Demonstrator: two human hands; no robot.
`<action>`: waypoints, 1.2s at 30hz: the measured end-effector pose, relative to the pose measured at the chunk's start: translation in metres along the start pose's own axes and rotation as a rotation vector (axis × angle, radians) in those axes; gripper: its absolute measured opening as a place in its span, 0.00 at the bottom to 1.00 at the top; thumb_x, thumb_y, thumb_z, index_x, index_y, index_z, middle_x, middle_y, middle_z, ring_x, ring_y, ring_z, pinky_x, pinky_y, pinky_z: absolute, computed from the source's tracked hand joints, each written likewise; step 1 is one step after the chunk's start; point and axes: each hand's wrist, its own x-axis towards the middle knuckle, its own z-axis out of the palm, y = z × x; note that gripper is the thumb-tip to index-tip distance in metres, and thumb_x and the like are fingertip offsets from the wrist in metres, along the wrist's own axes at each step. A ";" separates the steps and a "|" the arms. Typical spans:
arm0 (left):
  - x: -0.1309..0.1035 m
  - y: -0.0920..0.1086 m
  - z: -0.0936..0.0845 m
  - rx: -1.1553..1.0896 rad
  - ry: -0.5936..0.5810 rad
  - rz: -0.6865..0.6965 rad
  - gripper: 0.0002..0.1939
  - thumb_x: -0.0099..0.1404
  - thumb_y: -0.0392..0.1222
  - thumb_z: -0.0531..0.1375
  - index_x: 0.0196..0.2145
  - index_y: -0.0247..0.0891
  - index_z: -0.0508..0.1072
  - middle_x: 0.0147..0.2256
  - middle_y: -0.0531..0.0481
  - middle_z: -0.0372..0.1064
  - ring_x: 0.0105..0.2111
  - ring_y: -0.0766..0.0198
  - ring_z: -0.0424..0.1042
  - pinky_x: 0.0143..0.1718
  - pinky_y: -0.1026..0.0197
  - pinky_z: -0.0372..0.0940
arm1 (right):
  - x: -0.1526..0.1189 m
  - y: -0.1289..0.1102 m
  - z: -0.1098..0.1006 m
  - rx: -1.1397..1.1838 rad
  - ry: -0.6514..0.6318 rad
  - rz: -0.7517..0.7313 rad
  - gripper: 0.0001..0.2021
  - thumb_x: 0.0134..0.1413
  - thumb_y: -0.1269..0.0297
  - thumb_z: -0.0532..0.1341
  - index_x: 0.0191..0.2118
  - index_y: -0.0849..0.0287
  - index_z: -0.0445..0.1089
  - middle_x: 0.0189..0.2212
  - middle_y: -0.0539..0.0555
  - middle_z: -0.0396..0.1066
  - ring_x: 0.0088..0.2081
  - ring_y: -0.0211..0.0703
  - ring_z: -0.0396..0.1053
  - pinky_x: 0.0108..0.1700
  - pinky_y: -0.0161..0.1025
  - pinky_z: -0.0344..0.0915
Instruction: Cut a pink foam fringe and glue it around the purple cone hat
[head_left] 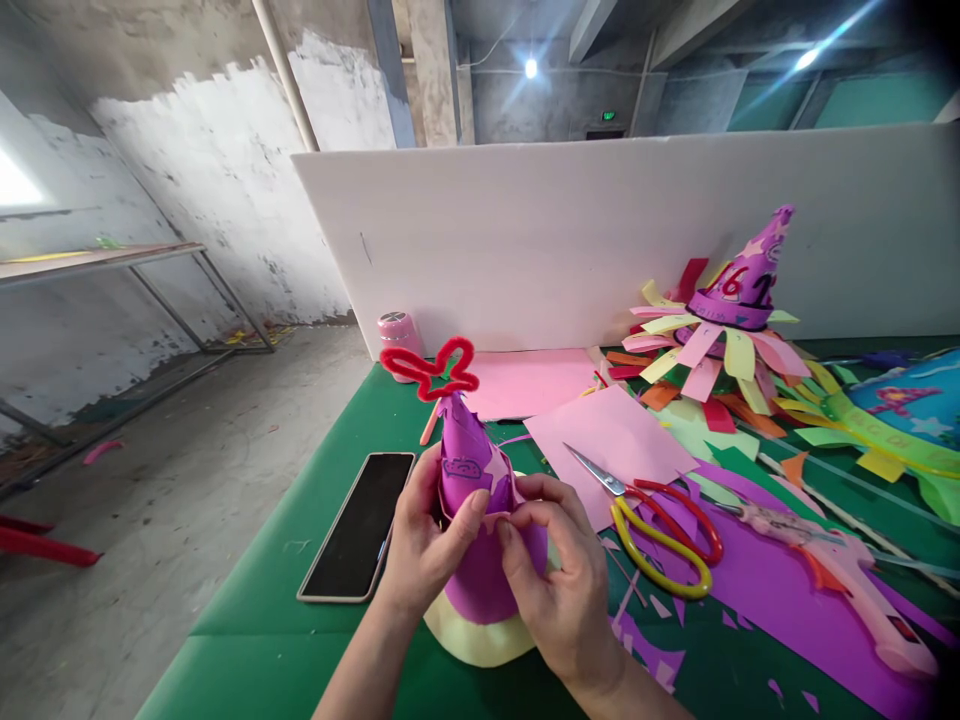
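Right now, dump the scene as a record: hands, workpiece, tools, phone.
left_hand: left hand wrapped around the side of the purple cone
right_hand: right hand, fingers at the pink band around the cone
cone_top: red fuzzy loops
cone_base: pale yellow disc
scissors: scissors, right, blades over pink sheet
glue_gun: pink glue gun, far right
phone: phone, screen dark, left of cone

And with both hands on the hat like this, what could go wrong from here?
Squeezing the purple hat between left hand and right hand might crease the cone or knock the red fuzzy shape on its tip. The scissors lie close beside the right hand, which could brush them. The glue gun rests over the purple sheet; if hot, it might mark it.
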 end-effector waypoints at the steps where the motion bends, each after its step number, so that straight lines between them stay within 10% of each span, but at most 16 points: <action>1: 0.000 0.000 0.000 -0.011 0.000 0.000 0.19 0.58 0.47 0.59 0.46 0.39 0.65 0.35 0.49 0.69 0.34 0.59 0.70 0.34 0.60 0.65 | 0.001 0.000 -0.001 0.010 -0.006 -0.001 0.03 0.53 0.72 0.59 0.33 0.58 0.66 0.40 0.56 0.66 0.44 0.44 0.67 0.45 0.43 0.68; 36: 0.002 -0.001 -0.001 -0.068 -0.061 -0.056 0.23 0.51 0.44 0.65 0.44 0.37 0.66 0.36 0.48 0.69 0.34 0.58 0.71 0.30 0.62 0.67 | 0.016 0.009 -0.013 0.014 -0.037 -0.027 0.07 0.54 0.73 0.58 0.39 0.58 0.68 0.35 0.54 0.69 0.38 0.42 0.68 0.40 0.41 0.69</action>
